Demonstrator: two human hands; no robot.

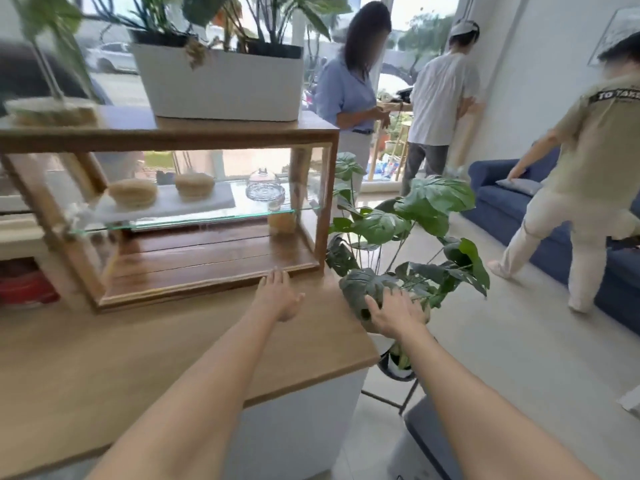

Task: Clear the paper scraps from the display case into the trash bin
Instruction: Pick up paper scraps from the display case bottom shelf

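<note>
Left hand's fingers (277, 273) spread loose, holding nothing, tips touching or just short of the front bottom frame of the display case (207, 289); can't tell which. Left hand (277, 296) palm-down, forearm stretched out low over the wooden tabletop (104, 368). Right hand's fingers (398, 299) splayed, empty, resting on or just above leaves of the monstera plant (408, 230) past the tabletop's right edge. Right hand (394, 315) palm-down, arm extended forward over the floor gap.

Display case is wood-framed with glass sides, standing on the tabletop, front side open toward the person. Glass shelf (194, 220) inside carries a white tray (166, 202) with two round buns (133, 192), and a small glass dome dish (265, 187). A whitish crumpled bit at the shelf's left end (78, 211) may be paper scraps; too blurred to tell. Wooden bottom board looks bare. White planter box (221, 84) sits on top of the case.

A grey-lidded white bin (419, 441) stands on the floor below the right forearm, beside the tabletop's white base. Three people stand further back; blue sofa (502, 202) at right.
</note>
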